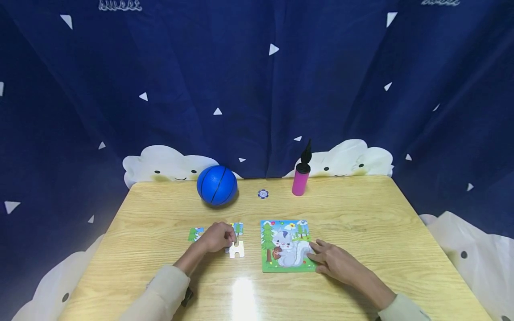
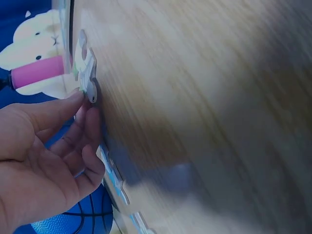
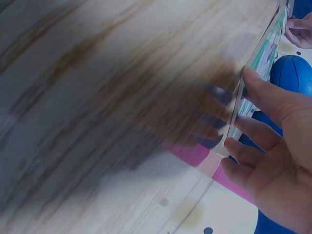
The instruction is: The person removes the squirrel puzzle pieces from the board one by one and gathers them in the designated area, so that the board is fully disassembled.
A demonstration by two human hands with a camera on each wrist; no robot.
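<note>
A pale puzzle piece (image 1: 238, 247) was pinched between the thumb and fingers of the left hand (image 1: 218, 236), left of the squirrel puzzle (image 1: 286, 249). The right hand (image 1: 337, 261) had its fingers apart, their tips touching the squirrel puzzle's right edge. Colored pieces (image 1: 195, 234) lay near the left hand on the wooden surface (image 1: 361, 209). Farther back sat a blue ball (image 1: 217, 186), a small round chip (image 1: 263, 194) and an upright pink pump (image 1: 300, 182), before a navy curtain (image 1: 241, 67).
</note>
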